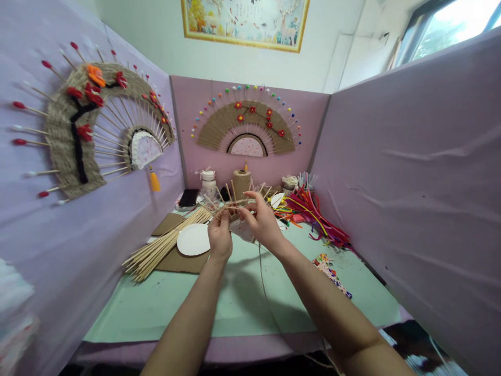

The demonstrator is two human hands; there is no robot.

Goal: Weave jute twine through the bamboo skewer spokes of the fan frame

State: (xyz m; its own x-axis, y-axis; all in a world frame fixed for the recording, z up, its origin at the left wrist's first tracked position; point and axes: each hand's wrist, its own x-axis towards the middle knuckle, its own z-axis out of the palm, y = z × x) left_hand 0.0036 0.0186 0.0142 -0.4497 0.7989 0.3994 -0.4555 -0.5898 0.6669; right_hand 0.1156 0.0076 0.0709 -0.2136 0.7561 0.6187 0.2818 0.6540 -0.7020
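Head view: pale, spiky stick fan (242,230)

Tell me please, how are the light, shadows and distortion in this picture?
Head view: the window glares nearly white at upper right; head view: soft shadows lie on the green tabletop below the left hand and right hand; head view: the right partition leans outward, probably from lens distortion; head view: the pale thing at the left edge looks blurred.
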